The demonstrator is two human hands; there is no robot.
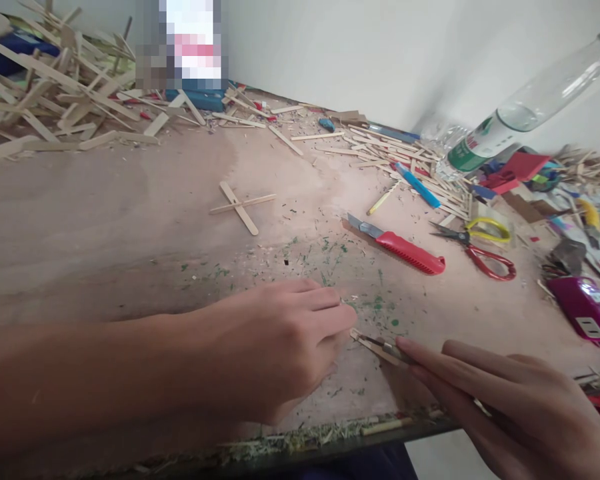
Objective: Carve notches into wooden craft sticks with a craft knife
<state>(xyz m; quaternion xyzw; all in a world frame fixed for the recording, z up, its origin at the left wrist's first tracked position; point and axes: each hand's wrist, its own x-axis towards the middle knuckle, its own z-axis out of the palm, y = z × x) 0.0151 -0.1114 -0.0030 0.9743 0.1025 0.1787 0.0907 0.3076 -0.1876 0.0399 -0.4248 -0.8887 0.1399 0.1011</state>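
Observation:
My left hand (300, 333) is closed, its fingers curled down near the tabletop, with the fingertips at the end of a narrow wooden stick (386, 356). The fingers hide part of their hold on it. In my right hand (510, 393) is a thin pen-like craft tool (391, 349) with a metal collar and a dark, narrow tip. That tip lies along the stick, close to my left fingertips. Beyond my hands, a red utility knife (410, 252) lies with its blade out. Two crossed craft sticks (240, 208) rest farther back.
Scissors (473, 243) with yellow and red handles lie right, near a purple sharpener-like object (585, 308). A tilted plastic bottle (500, 137) stands by the wall. Craft sticks are heaped at back left (55, 100). A blue cutter (417, 185) lies among sticks. Shavings line the table's front edge (325, 437).

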